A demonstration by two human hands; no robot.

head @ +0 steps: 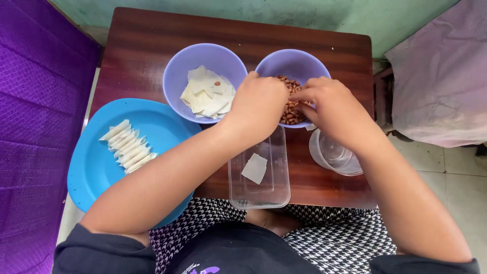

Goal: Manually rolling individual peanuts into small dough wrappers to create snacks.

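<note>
Both hands meet over the bowl of peanuts (291,109) at the back of the worktop (152,45). The left hand (258,104) is curled, fingers down among the nuts; the right hand (329,106) pinches at them with its fingertips. This looks like the picking-up step. Just left stands a bowl of cut wrappers (205,94); one wrapper square (254,168) lies in the clear tray (259,195). Rolled pieces (128,146) line the blue plate (96,172). Next, carrying nuts to that square calls for a careful pinch.
</note>
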